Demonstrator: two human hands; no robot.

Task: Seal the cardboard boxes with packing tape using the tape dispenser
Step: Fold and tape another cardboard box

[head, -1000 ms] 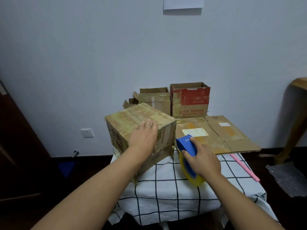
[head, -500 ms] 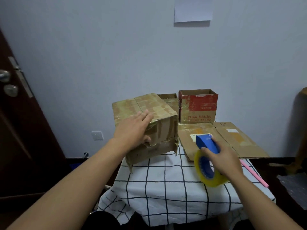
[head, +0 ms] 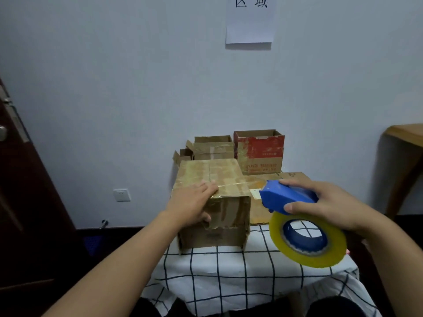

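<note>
A: Checked cloth (head: 229, 271) is seen nearest, covering a small table against a pale wall. What is held?

B: Dispenser (head: 288, 200) is gripped by the right hand (head: 327, 204), fingers curled round its blue body, yellow roll (head: 307, 241) hanging below, clear of the cloth. Box (head: 212, 202) is steadied by the left hand (head: 192, 207), fingers laid flat on the top near edge, thumb on the front face.

A: Step?

B: Judged as lining up for a strip. Dispenser is just beside the box, not touching. Tape end must be pressed to the top seam next.

A: Behind?

B: Flat cardboard (head: 295, 177), then open boxes (head: 258, 149) at the wall.
</note>
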